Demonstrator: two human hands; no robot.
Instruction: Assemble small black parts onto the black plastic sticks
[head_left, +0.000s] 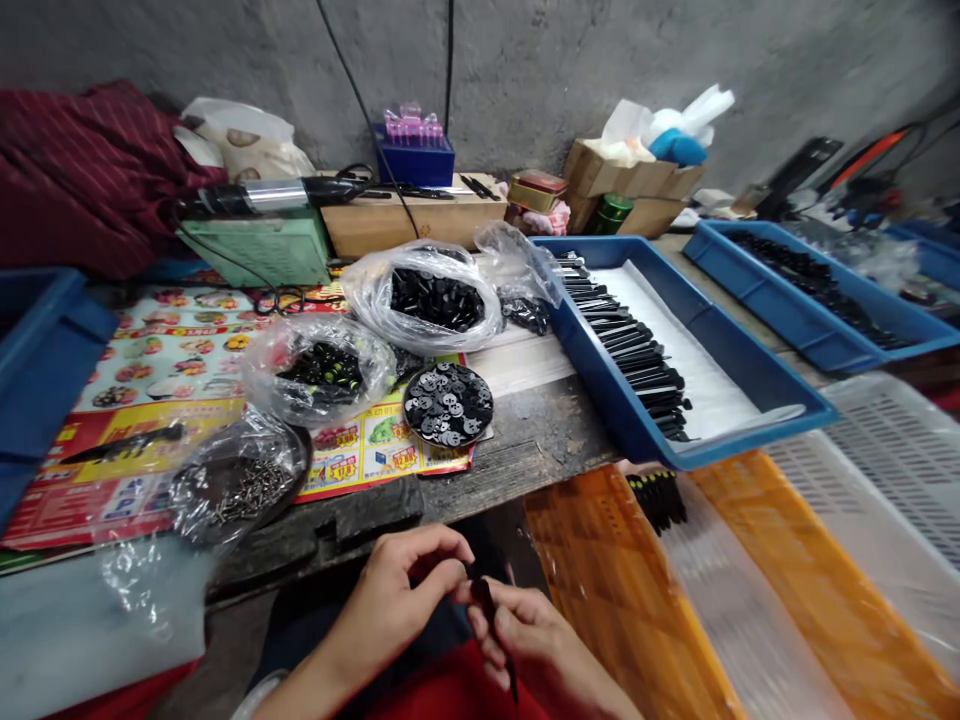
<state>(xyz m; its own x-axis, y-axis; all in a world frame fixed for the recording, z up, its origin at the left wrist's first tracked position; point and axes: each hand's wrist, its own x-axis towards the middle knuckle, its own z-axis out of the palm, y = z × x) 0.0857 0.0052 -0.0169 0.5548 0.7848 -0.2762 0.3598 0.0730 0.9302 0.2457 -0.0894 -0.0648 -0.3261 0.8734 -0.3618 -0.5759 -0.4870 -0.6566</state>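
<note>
Both hands meet low in the middle, in front of the bench edge. My right hand (521, 635) is closed round a thin dark piece (487, 608) that points down toward the lap. My left hand (416, 585) pinches at the piece's upper end, thumb and forefinger together; anything between those fingertips is too small to make out. Beyond them lie a round dish of flat black and silver discs (448, 404), a bag of small metal screws (251, 488), a bag of black and yellow-green parts (322, 368) and a larger bag of black parts (439, 300).
A blue tray (720, 340) with a row of dark pieces stands right of the bags. Orange crates (630, 590) are at the lower right. A power tool (274, 195) lies on a green box (255, 245) at the back left. Another blue bin (45, 370) sits far left.
</note>
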